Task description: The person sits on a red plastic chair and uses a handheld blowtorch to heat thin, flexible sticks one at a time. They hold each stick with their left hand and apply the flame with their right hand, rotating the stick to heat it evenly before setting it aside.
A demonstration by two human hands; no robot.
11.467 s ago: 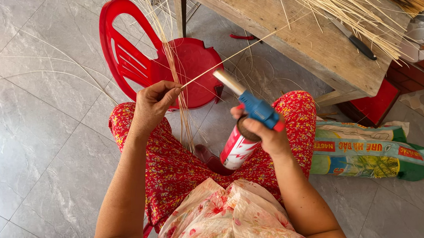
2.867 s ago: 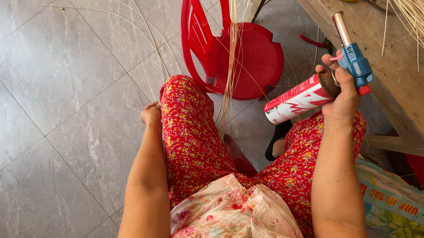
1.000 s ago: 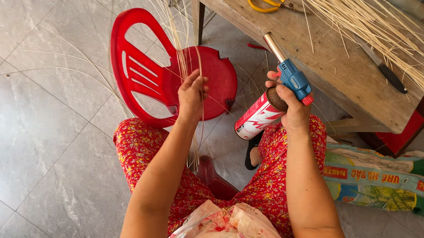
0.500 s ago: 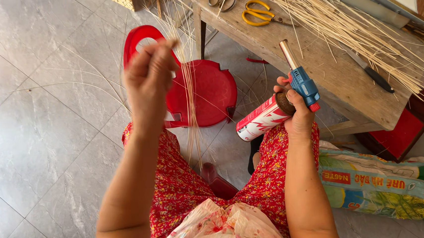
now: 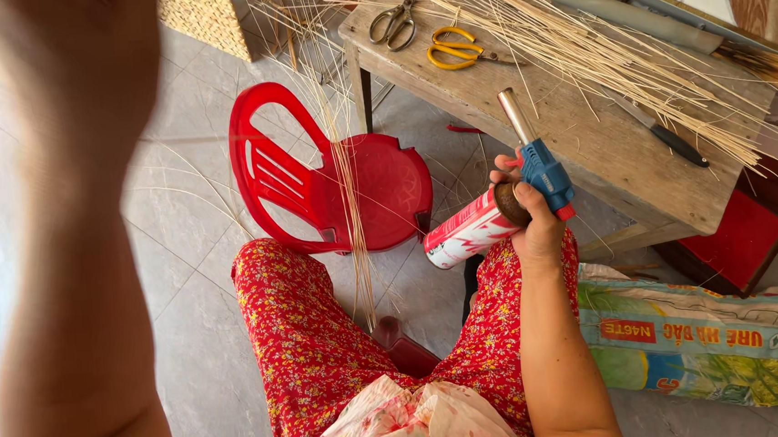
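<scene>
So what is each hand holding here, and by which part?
The right hand holds a gas torch, grip around the top of the red-and-white canister just under the blue head. The left hand is raised, blurred; whether it holds anything cannot be told.

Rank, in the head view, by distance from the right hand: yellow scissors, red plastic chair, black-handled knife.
From the right hand:
1. Red plastic chair, to its left on the floor.
2. Black-handled knife, on the table to its right.
3. Yellow scissors, up at the table's far end.
</scene>
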